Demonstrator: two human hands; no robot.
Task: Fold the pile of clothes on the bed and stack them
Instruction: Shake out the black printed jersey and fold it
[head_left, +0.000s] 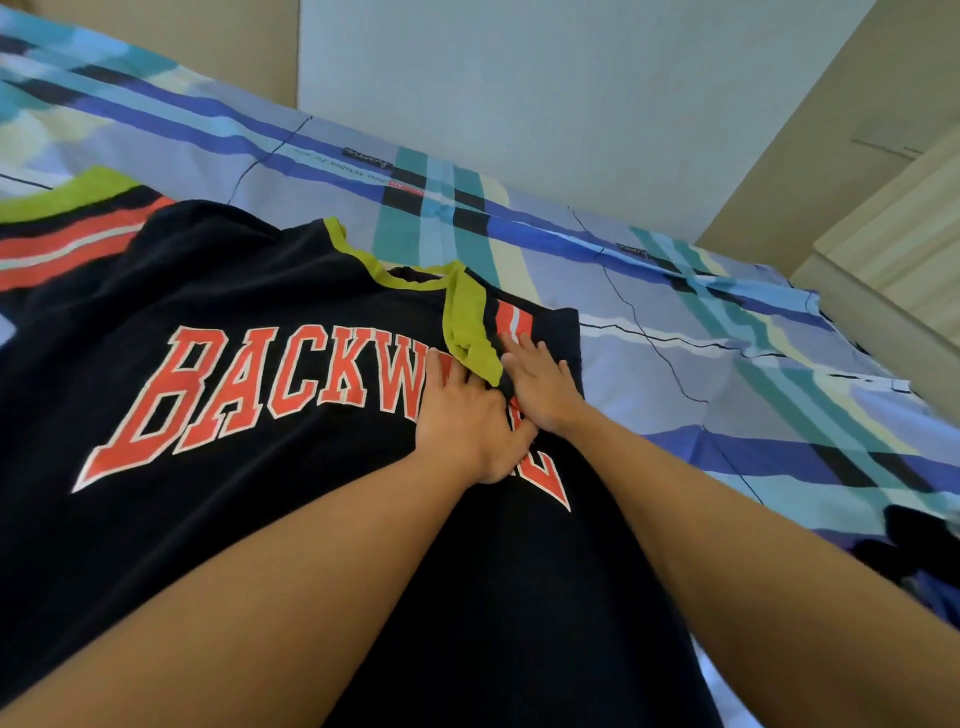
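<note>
While both hands press down on it, the black shirt (249, 519) lies spread face up on the bed (727, 364), filling the left and lower middle of the frame. Big red letters (249, 384) edged in white run across its chest, and the last few are covered by the hands. A lime green collar (363, 254) sits at the top edge of the shirt, just above the middle of the frame.

One sleeve (470, 332), with a wide green cuff and red and white stripes, is folded inward over the chest. The left hand (467, 421) lies palm down on the letters, fingers straight and close together, their tips touching the lower edge of the green cuff. The right hand (543, 384) lies just beside it, also palm down, with its fingers slightly spread on the folded sleeve. The two hands touch at the thumbs. Neither hand pinches any cloth.

The other sleeve (67, 234), with the same green cuff and red stripes, lies flat at the upper left of the frame.

The bed is covered in a checked sheet of blue, teal, pale yellow and black. At the right edge of the frame some dark clothes (914, 540) lie on the sheet, well apart from the shirt. A pale wall (571, 78) stands behind the bed at the top, and a light wooden cabinet (909, 234) is at the upper right.
</note>
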